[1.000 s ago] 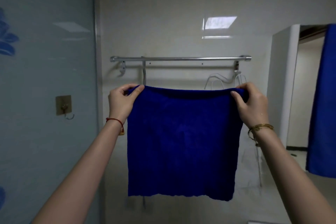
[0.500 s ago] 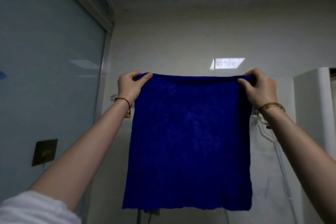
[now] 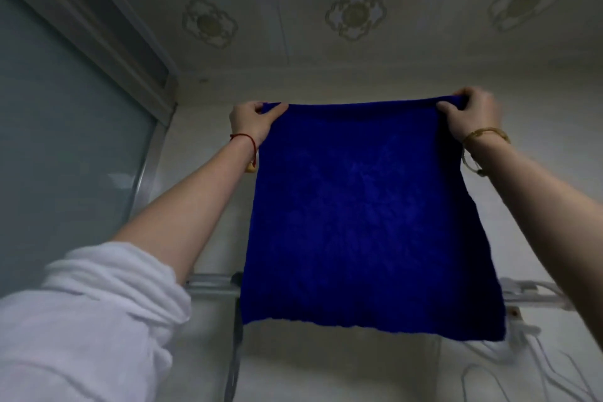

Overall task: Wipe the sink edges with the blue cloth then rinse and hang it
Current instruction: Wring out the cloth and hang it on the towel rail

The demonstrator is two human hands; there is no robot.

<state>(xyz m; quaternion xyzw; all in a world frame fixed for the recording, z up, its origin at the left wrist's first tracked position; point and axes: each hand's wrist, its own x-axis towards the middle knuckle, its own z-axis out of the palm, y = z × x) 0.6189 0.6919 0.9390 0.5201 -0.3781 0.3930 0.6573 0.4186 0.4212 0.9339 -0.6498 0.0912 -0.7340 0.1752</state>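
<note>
The blue cloth [image 3: 355,212] hangs flat and spread out in front of the wall, held up high by its two top corners. My left hand [image 3: 251,122] pinches the top left corner, and my right hand [image 3: 470,114] pinches the top right corner. Both arms are stretched up toward the ceiling. The metal towel rail [image 3: 212,285] crosses the wall behind the cloth's lower part; the cloth hides its middle. The cloth's bottom edge hangs just below the rail's height.
A frosted glass sliding door [image 3: 65,153] fills the left side. White wire hangers [image 3: 535,352] hang from the rail's right end. The ceiling [image 3: 355,16] with flower patterns is above. My white sleeve [image 3: 88,320] fills the lower left.
Both hands have lifted the spread cloth from below the rail to well above it, and the view has tilted up toward the ceiling.
</note>
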